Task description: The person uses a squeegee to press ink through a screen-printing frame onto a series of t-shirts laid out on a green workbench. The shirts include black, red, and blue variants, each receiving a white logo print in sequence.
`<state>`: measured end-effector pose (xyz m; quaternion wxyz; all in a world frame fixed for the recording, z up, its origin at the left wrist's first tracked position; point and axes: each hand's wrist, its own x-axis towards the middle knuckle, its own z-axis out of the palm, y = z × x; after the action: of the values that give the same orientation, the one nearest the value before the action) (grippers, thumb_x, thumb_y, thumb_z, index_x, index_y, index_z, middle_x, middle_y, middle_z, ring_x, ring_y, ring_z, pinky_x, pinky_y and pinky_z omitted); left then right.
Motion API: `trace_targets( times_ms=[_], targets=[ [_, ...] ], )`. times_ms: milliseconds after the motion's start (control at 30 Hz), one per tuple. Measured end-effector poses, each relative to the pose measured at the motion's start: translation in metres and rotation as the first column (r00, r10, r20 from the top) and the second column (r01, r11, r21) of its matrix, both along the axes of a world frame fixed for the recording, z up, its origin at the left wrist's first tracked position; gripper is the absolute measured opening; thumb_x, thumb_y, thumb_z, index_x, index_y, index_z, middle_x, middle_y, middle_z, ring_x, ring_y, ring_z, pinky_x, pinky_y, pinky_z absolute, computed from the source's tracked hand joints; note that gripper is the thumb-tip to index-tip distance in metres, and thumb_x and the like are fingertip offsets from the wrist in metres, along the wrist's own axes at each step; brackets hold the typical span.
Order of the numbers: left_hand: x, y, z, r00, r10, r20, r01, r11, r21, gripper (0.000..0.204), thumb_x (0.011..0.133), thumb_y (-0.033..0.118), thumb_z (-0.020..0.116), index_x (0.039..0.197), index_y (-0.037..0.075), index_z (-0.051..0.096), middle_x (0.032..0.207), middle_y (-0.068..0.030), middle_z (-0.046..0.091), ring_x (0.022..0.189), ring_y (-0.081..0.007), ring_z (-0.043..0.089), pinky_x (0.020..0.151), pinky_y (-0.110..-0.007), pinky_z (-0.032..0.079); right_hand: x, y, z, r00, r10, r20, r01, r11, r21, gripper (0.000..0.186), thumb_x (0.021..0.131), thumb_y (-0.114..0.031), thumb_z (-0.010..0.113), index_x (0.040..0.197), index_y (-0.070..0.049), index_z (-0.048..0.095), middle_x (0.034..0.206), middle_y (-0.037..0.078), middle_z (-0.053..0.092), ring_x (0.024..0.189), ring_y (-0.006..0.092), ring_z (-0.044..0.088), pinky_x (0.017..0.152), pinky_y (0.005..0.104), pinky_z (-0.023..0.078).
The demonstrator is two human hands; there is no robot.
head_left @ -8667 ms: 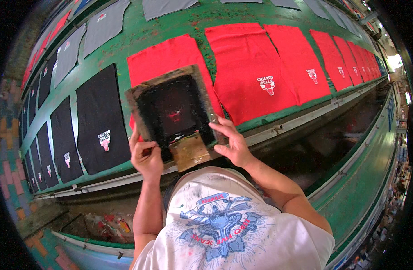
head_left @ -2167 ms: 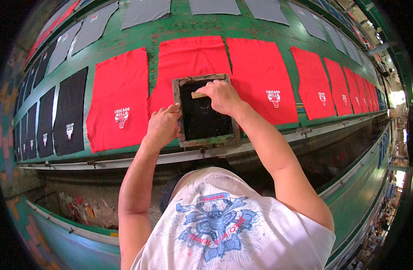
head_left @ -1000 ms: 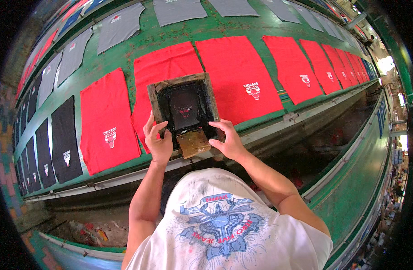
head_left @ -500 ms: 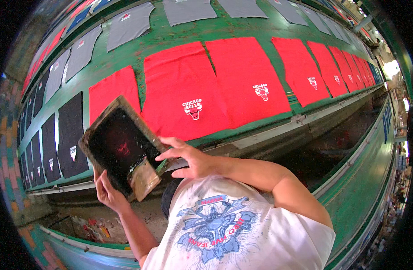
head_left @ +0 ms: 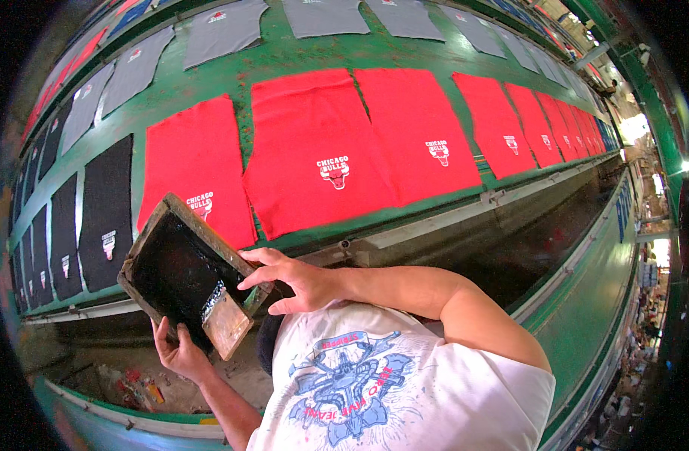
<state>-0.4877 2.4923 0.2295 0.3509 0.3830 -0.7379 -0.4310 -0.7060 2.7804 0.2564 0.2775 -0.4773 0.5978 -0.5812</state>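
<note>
A wooden screen printing frame [head_left: 132, 284], its inside dark with wet ink, is held tilted between my hands, above the near edge of the table. My left hand [head_left: 181, 353] grips its lower left side, with the thumb against the rim and some fingers hidden behind. At the right end, my right hand [head_left: 303, 284] holds the rim, with its fingers spread over the edge. A squeegee [head_left: 227, 325] with a pale wooden handle lies inside the frame near my right hand. Just beyond is a red fabric panel [head_left: 198, 150] with a small white printed emblem, partly covered by the frame.
A long green table [head_left: 299, 52] carries rows of red panels [head_left: 412, 128], black panels [head_left: 108, 218] and grey panels [head_left: 224, 34]. A metal rail [head_left: 427, 233] runs along its near edge. Another green table [head_left: 592, 301] stands at the right, across a gap. Litter [head_left: 138, 387] lies below.
Both hands have brought the frame lower and slightly left, tilting it more. The emblem on the left red panel, hidden before, now shows beyond the frame's top corner. The view has shifted slightly.
</note>
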Motion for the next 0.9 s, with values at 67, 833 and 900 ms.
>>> trace_targets(
  times_ms=[67,833,900],
  targets=[
    [-0.008,-0.001,-0.004,0.999,-0.044,-0.012,0.044,0.999,0.006,0.037,0.094,-0.015,0.072,0.13,-0.004,0.076,0.162,-0.0225,0.062,0.137,-0.0255,0.066,0.119,-0.038,0.048,0.003,0.004,-0.001,0.998,-0.056,-0.022,0.056,0.998,0.016,0.071,0.085,-0.016,0.092,0.151,-0.013,0.069,0.174,0.026,0.036,0.165,0.0455,0.032,0.137,0.055,0.023],
    [-0.248,0.279,0.017,0.841,-0.536,-0.078,0.537,0.843,-0.006,0.047,0.084,-0.021,0.064,0.126,-0.004,0.077,0.17,-0.0232,0.055,0.144,-0.0269,0.063,0.118,-0.036,0.049,-0.096,0.329,-0.013,0.85,-0.521,0.084,0.515,0.854,0.076,0.072,0.085,-0.012,0.086,0.155,-0.016,0.068,0.175,0.03,0.039,0.166,0.0443,0.036,0.136,0.0528,0.027],
    [-0.279,0.333,0.003,0.827,-0.559,-0.059,0.557,0.829,-0.045,0.045,0.083,-0.021,0.065,0.122,-0.003,0.078,0.17,-0.0241,0.054,0.145,-0.0272,0.063,0.117,-0.035,0.05,-0.113,0.381,-0.021,0.806,-0.591,0.03,0.586,0.805,0.095,0.069,0.086,-0.015,0.086,0.153,-0.015,0.07,0.171,0.03,0.045,0.163,0.0431,0.04,0.135,0.0517,0.029]
  ],
)
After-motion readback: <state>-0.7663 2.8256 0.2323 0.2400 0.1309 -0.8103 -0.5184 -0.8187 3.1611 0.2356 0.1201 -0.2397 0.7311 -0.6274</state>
